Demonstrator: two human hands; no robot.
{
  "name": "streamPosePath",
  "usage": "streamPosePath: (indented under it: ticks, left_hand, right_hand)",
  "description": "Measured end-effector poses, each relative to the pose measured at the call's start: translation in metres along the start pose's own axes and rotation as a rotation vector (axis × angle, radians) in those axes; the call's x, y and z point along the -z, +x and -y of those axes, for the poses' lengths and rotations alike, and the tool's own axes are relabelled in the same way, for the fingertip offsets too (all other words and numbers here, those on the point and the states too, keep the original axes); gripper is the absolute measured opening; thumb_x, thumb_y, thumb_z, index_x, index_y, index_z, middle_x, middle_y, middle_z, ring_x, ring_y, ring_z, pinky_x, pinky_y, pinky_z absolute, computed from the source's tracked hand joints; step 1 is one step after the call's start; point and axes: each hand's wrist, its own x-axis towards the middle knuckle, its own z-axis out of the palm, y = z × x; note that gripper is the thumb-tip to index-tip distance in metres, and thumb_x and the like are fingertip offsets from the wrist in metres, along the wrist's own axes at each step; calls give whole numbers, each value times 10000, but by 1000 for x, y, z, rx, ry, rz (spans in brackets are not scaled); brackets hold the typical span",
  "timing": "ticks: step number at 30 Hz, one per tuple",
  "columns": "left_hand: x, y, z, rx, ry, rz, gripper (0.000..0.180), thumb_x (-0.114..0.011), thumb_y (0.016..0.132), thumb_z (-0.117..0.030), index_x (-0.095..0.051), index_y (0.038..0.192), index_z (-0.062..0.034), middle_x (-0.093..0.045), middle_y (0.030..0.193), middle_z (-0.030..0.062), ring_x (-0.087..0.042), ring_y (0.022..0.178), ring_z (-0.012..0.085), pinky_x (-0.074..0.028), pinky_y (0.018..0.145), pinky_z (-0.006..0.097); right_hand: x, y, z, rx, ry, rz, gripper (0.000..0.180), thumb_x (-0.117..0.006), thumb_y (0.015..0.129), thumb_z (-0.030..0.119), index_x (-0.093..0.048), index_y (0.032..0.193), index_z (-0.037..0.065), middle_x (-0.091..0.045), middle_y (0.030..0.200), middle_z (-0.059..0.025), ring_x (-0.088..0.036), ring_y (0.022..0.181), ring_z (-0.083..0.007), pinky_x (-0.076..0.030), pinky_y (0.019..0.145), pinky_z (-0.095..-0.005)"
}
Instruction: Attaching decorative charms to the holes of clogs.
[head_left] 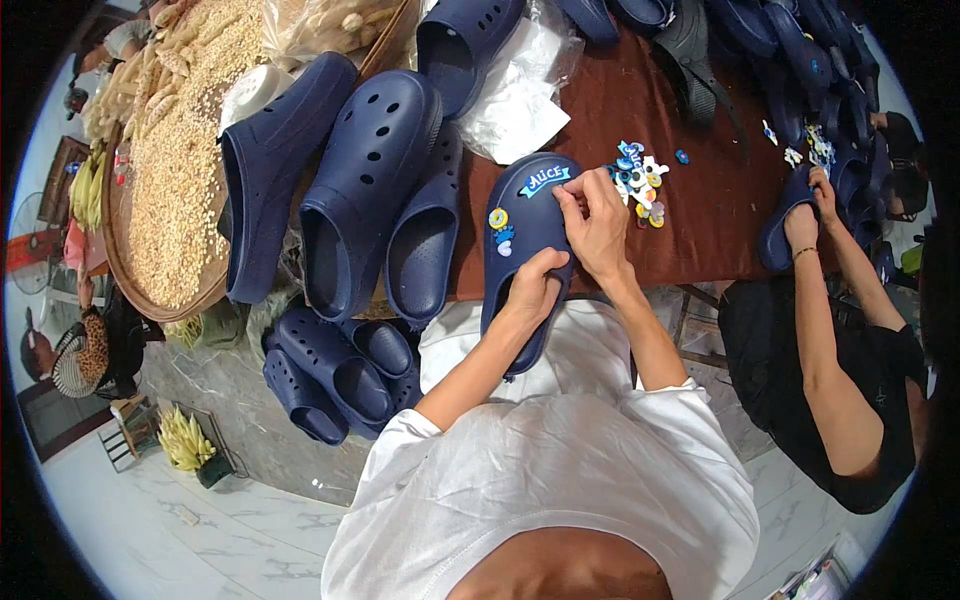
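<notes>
Closest to me, over my white shirt point(540, 450) and lap, is the navy clog point(527, 222) I have in hand, its toe pointing away and reaching over the near edge of the bench point(710, 235). My left hand point(535, 288) is closed around its right side by the foot opening, thumb on top; the fingers are mostly hidden. My right hand point(590, 215) is half curled, thumb and forefinger nearly together at the right end of a blue banner charm point(543, 182) on the toe. Whether something tiny is pinched between them, I cannot tell. A yellow ring charm point(498, 218) and a blue charm point(503, 235) sit on the clog's left side.

To do this well, I'd keep the left grip firm so the clog can't twist, bring my thumb right over the charm's stem and push straight down into the hole. An underside finger could feel for the stem; pushing at a slant might bend it or leave the banner crooked.

Just beyond my right hand lies a loose pile of charms point(642, 185), within easy reach. More clogs point(375, 165) stand to my left. Off to the right, a co-worker's hands point(803, 225) hold another navy clog point(773, 235). Farther left is a round tray point(133, 283) of pale kernels point(172, 225).
</notes>
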Motion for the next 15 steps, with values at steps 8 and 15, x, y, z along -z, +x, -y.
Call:
streamPosePath:
  ticks: [8, 15]
  left_hand:
    - [-16, -8, -6, 41, 101, -75, 234, -586, 827, -26, -519, 621, -115, -503, 705, -33, -473, 689, 77, -365, 641, 245]
    - [-8, -5, 0, 23, 70, -43, 200, -593, 821, -27, -552, 640, -102, -540, 730, -20, -495, 711, 86, -383, 666, 249]
  right_hand:
    - [2, 2, -8, 136, -9, -21, 160, -685, 838, 73, -536, 814, 21, -524, 789, -110, -556, 716, -288, -438, 625, -397]
    - [0, -5, -12, -210, 148, -4, 332, -775, 830, 253, -527, 842, 32, -549, 766, -57, -546, 633, -143, -450, 564, -316]
